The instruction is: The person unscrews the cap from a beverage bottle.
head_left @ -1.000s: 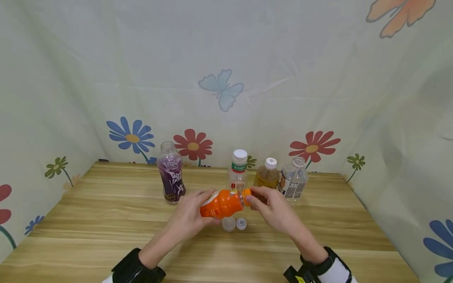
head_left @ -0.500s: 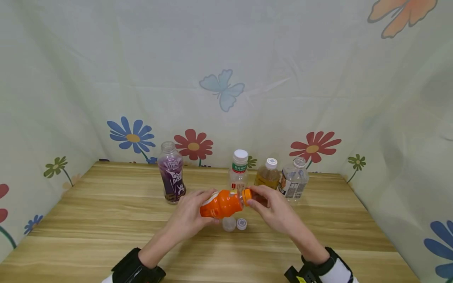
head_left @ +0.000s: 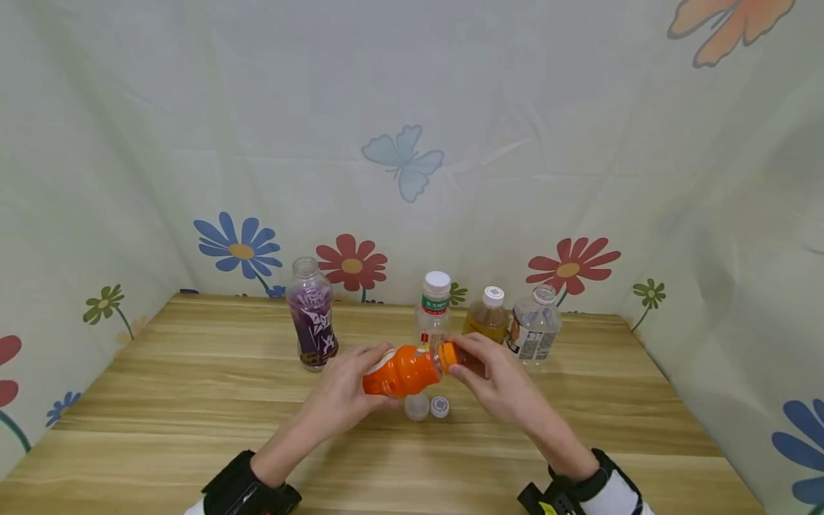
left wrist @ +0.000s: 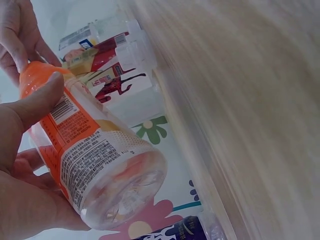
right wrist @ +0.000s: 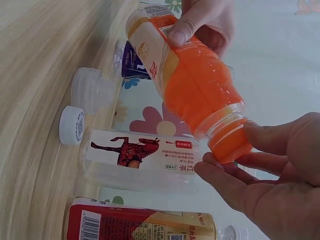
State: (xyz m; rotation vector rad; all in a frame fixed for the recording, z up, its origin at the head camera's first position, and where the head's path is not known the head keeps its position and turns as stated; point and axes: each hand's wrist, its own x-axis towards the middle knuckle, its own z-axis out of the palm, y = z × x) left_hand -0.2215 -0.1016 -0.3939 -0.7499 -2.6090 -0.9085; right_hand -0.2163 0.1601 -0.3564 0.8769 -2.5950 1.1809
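An orange-labelled plastic bottle (head_left: pixel 405 372) is held tilted above the table, its neck pointing right. My left hand (head_left: pixel 344 386) grips the bottle's body, the thumb lying across the label in the left wrist view. At the neck sits an orange cap (right wrist: pixel 229 143), which my right hand (head_left: pixel 498 375) pinches between thumb and fingers. On the table below the bottle lie a translucent cap (head_left: pixel 417 408) and a white cap (head_left: pixel 440 408), side by side. Part of the bottle's label is hidden by the left hand.
An uncapped purple-labelled bottle (head_left: pixel 313 322) stands at the back left. Behind the hands are a white-capped clear bottle (head_left: pixel 436 304), a white-capped bottle of yellowish look (head_left: pixel 486 320) and an uncapped clear bottle (head_left: pixel 536 325). A flower-printed curtain (head_left: pixel 412 86) encloses the wooden table (head_left: pixel 193 400).
The right fingers have shifted slightly on the orange cap. The left hand, the bottle and the loose caps stay practically where they were.
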